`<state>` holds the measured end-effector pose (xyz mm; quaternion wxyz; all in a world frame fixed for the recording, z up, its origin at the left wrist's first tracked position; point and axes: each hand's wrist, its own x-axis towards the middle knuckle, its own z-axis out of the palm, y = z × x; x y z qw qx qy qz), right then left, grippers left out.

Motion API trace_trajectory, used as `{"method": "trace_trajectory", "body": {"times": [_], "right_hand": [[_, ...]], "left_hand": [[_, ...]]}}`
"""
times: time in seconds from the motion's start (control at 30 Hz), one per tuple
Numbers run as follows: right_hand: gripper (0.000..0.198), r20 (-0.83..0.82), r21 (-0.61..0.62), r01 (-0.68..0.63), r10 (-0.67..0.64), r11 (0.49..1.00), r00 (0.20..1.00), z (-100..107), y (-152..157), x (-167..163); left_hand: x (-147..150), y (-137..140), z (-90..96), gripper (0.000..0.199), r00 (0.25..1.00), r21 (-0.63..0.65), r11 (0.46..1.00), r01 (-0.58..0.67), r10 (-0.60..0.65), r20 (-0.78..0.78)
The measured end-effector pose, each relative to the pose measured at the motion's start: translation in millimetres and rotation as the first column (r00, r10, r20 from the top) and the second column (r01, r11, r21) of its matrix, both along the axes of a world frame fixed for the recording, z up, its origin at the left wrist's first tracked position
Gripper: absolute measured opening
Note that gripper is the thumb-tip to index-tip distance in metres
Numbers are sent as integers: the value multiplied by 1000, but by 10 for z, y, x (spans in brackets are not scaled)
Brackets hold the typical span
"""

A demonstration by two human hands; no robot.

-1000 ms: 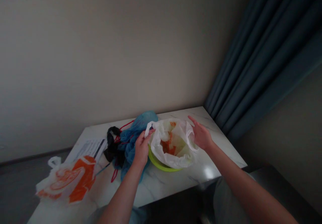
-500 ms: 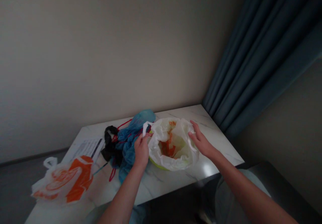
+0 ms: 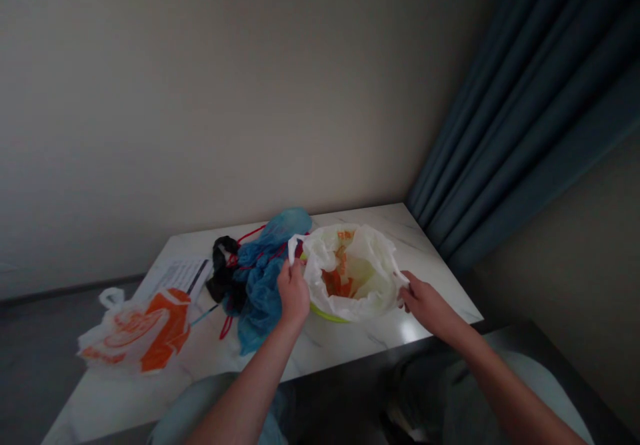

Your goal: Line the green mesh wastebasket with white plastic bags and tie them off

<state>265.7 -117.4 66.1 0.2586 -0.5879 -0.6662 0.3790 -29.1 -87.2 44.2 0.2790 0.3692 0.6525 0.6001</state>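
A white plastic bag (image 3: 373, 248) with orange print lines a yellow-green bin (image 3: 327, 313), its mouth spread wide and folded over the rim. Most of the bin is covered by the bag. My left hand (image 3: 294, 290) is closed on the bag's left handle, which sticks up above the fingers. On the other side, my right hand (image 3: 423, 302) pinches the bag's right edge by its handle. Close beside my left hand lie crumpled blue plastic bags (image 3: 263, 278) with red drawstrings.
Left of the blue bags are a crumpled black bag (image 3: 225, 268) and a printed paper sheet (image 3: 175, 275). A white and orange plastic bag (image 3: 137, 335) lies at the left of the marble-patterned table (image 3: 320, 358). Blue curtains (image 3: 480, 138) hang at right, against the table's far corner.
My right hand has gone from open fingers at the bag's upper right rim down to a pinch on its right handle. My left hand keeps its hold on the left handle.
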Motion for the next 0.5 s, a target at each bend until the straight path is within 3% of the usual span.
{"method": "trace_trajectory", "body": {"times": [0.13, 0.23, 0.37, 0.5], "right_hand": [[33, -177, 24, 60, -55, 998, 983, 133, 26, -26], [26, -281, 122, 83, -46, 989, 959, 219, 41, -50], [42, -298, 358, 131, -20, 925, 954, 314, 98, -56], [25, -409, 427, 246, -57, 870, 911, 296, 281, -42]], "left_hand": [[61, -22, 20, 24, 1000, -2, 1000, -2, 2, 0], [82, -53, 74, 25, 999, -13, 999, 31, -30, 23], [26, -81, 151, 24, 999, 18, 999, 38, -38, -6], [-98, -2, 175, 22, 996, 96, 994, 45, -52, 71]]}}
